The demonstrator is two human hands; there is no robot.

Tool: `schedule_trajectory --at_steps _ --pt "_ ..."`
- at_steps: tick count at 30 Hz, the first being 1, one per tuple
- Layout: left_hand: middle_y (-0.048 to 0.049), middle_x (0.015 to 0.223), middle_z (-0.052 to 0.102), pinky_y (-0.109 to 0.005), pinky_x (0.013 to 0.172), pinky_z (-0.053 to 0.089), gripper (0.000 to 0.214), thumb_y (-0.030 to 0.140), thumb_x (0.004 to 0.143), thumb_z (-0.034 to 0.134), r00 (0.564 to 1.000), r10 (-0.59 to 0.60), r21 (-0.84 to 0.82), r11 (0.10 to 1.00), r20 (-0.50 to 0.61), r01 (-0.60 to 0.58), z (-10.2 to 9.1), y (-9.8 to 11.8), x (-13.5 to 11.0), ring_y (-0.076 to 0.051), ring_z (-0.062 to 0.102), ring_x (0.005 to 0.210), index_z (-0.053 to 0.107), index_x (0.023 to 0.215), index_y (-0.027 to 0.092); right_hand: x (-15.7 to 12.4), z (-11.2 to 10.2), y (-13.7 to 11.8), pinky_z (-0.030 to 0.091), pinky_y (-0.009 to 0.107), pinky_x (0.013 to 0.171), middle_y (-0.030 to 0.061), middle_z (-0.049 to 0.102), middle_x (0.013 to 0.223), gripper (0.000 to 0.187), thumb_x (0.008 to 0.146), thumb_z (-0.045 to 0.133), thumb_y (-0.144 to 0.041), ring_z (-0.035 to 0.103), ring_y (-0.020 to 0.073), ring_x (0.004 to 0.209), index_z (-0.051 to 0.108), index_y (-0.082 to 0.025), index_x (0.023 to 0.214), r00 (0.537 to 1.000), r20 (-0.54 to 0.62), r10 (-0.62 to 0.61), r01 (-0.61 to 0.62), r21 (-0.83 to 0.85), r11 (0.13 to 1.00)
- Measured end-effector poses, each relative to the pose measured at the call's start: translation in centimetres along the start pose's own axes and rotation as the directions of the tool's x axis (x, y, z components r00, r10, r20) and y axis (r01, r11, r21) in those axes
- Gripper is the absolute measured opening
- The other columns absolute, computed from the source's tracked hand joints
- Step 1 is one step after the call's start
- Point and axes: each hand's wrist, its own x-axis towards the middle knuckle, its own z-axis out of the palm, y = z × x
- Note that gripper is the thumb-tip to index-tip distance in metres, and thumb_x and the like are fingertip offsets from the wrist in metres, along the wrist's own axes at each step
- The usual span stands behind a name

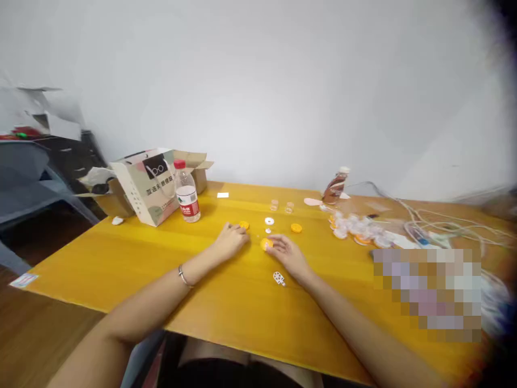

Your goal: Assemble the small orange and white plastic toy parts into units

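My right hand (pixel 288 255) grips a small round orange disc (pixel 266 244) by its edge, between thumb and fingers, low over the yellow table. My left hand (pixel 231 241) is closed with its fingers curled downward; whatever they hold, if anything, is hidden. Just behind those fingers lies another orange disc (pixel 244 224). A white ring (pixel 269 221) and a tiny white piece (pixel 268 230) sit beyond the hands, and a third orange disc (pixel 296 228) rests to their right. Closer to me is a flat white openwork piece (pixel 278 278). Two small clear cups (pixel 274 205) stand farther back.
On the left stand a water bottle (pixel 187 194), a paper bag (pixel 147 186) and a cardboard box (pixel 197 170). At the right are a brown drink bottle (pixel 336 186), a heap of clear and orange pieces (pixel 359 229) and white cables (pixel 420 215). A wall (pixel 258 97) closes the back.
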Motion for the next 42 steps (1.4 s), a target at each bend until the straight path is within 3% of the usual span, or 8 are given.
schedule_trajectory --at_steps 7,12,17,35,38,42 --pt "-0.008 0.08 0.057 -0.031 0.067 0.028 0.014 0.016 0.082 0.043 0.997 0.078 0.061 0.995 -0.004 -0.078 0.3 0.6 0.3 -0.019 0.048 0.084 0.056 0.078 0.013 0.1 0.2 0.2 0.043 0.031 0.078 0.0013 0.06 0.077 0.032 0.059 0.066 -0.031 0.057 0.0136 0.075 0.056 -0.02 0.087 0.999 0.031 0.019 -0.021 0.039 0.999" --pt "-0.0043 0.078 0.059 -0.027 0.066 0.03 0.02 0.026 0.084 0.041 0.976 -0.008 -0.168 0.985 -0.219 -0.03 0.0 1.2 0.2 -0.015 0.05 0.079 0.058 0.081 0.017 -0.2 0.2 0.0 0.043 0.032 0.08 0.0012 0.06 0.079 0.034 0.058 0.068 -0.03 0.059 0.0139 0.076 0.056 -0.02 0.088 0.995 0.068 0.075 -0.082 0.106 0.991" --pt "-0.0027 0.082 0.061 -0.026 0.07 0.031 0.021 0.029 0.085 0.04 0.923 0.04 -0.308 0.936 -0.383 -0.168 -0.9 2.7 -0.1 -0.012 0.05 0.076 0.059 0.084 0.019 -0.5 0.4 -0.4 0.043 0.031 0.081 -0.0002 0.06 0.077 0.034 0.056 0.069 -0.027 0.058 0.0126 0.075 0.056 -0.02 0.086 0.991 0.083 0.106 -0.116 0.133 0.984" --pt "-0.0019 0.081 0.061 -0.028 0.069 0.028 0.017 0.026 0.084 0.042 0.882 0.14 -0.15 0.962 -0.451 -0.23 -1.1 3.0 -0.6 -0.012 0.05 0.076 0.058 0.087 0.02 -0.8 0.3 -1.1 0.042 0.029 0.076 -0.0029 0.057 0.07 0.035 0.056 0.069 -0.028 0.056 0.01 0.067 0.057 -0.02 0.087 0.99 0.084 0.117 -0.127 0.128 0.984" --pt "-0.002 0.082 0.062 -0.028 0.069 0.029 0.017 0.027 0.083 0.044 0.888 0.118 -0.214 0.949 -0.445 -0.233 -1.2 3.1 -0.6 -0.012 0.05 0.076 0.059 0.087 0.021 -0.7 0.2 -1.0 0.042 0.029 0.075 -0.0033 0.057 0.068 0.035 0.056 0.069 -0.028 0.056 0.01 0.065 0.057 -0.019 0.088 0.99 0.096 0.102 -0.112 0.107 0.988" --pt "-0.0006 0.081 0.062 -0.026 0.07 0.031 0.017 0.029 0.082 0.046 0.912 0.003 -0.399 0.898 -0.411 -0.183 -1.2 3.1 -0.5 -0.01 0.051 0.074 0.06 0.083 0.021 -0.7 0.3 -0.9 0.043 0.029 0.074 -0.0025 0.058 0.068 0.036 0.056 0.069 -0.029 0.057 0.0109 0.066 0.057 -0.019 0.089 0.989 0.115 0.089 -0.102 0.109 0.989"
